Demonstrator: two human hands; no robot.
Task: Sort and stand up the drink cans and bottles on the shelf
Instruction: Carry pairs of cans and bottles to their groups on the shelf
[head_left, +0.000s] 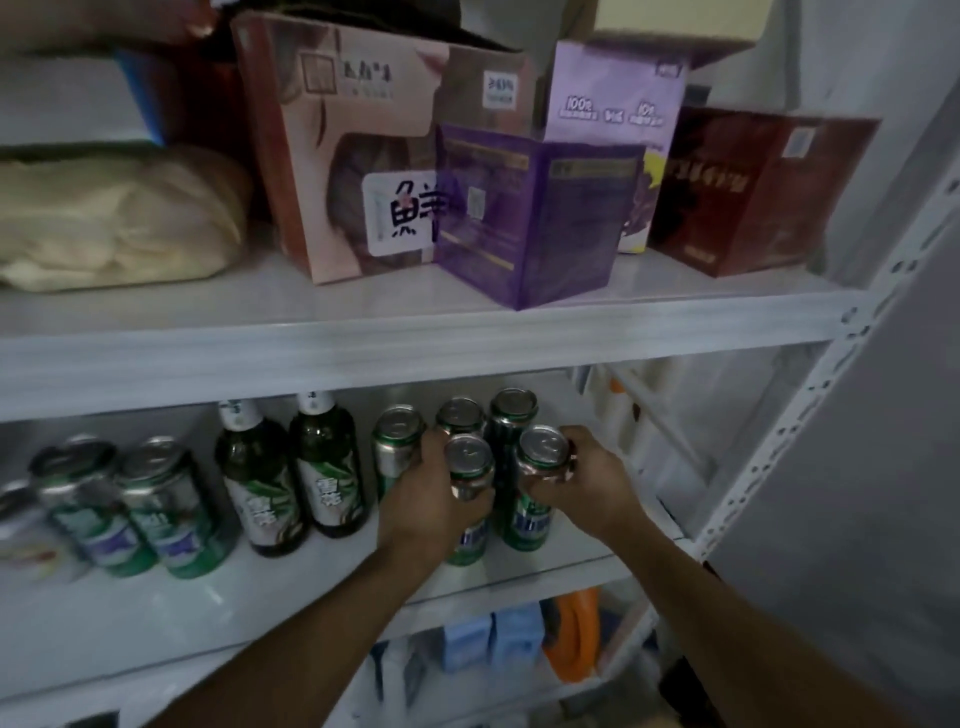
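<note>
Middle shelf (156, 618): 2 green glass beer bottles (322, 467), upright. 5 green cans (397, 449) in right cluster, 2 of them gripped by 2 hands (431, 499). 2 more green cans (166, 509) at left, plus 1 blurred can at far-left edge. Upper shelf: 5 boxes (530, 218), 1 cream bundle (119, 218).

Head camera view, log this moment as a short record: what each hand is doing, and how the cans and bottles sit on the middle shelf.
left hand: wrapped around a green can
right hand: wrapped around a second green can
cans behind the hands: three upright
bottles: two green bottles upright, left of that cluster
far-left cans: at least two, blurred, upright but leaning in the wide-angle view
middle shelf: white
upper shelf: cartons, including a purple box
</note>
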